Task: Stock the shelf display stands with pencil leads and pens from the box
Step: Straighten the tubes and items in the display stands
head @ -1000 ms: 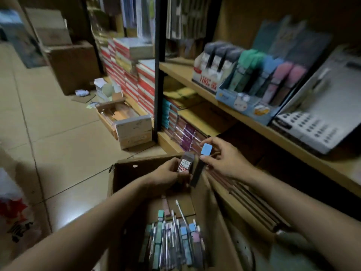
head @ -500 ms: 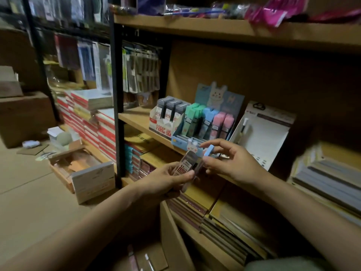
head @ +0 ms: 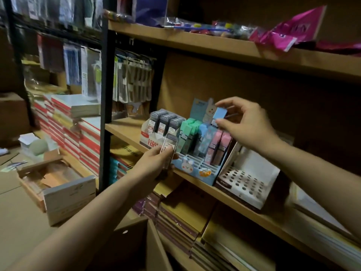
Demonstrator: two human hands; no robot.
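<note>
My left hand [head: 156, 163] grips a grey pencil lead case [head: 169, 146] with a red and white label, just in front of the white and red lead stand [head: 149, 140] on the middle shelf. My right hand [head: 248, 126] pinches a blue-capped lead case [head: 220, 113] above the blue bunny display stand [head: 192, 167], which holds green, blue and pink cases. To its right stands a white pen stand [head: 248, 184] full of round holes. The cardboard box [head: 156, 249] shows only its edge at the bottom.
The wooden middle shelf [head: 125, 128] runs right and down. Stacked notebooks [head: 82, 137] fill the left. A small wooden crate [head: 56, 188] sits on the floor. Packets hang on a black metal rack [head: 105, 75]. Notebooks lie on the lower shelf [head: 185, 218].
Both hands rose from the box to the shelf stands. My right hand carried the blue-capped case up over the bunny stand; my left brought the grey case to the lead stand.
</note>
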